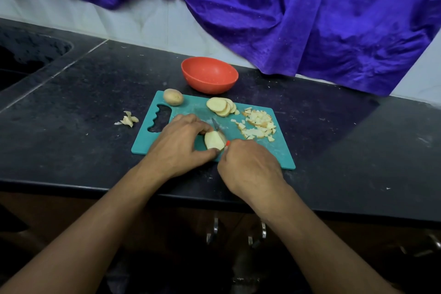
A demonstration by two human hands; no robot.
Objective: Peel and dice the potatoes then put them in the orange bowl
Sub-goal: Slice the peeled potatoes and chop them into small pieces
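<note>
Left grip curled round potato half, right grip clenching knife, teal board

We saw the handle of the knife mostly hidden inside the right hand; at ten o'clock the sink was cut off by the frame's edge.

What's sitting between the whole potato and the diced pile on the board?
A fanned stack of potato slices, seen in the head view.
</note>
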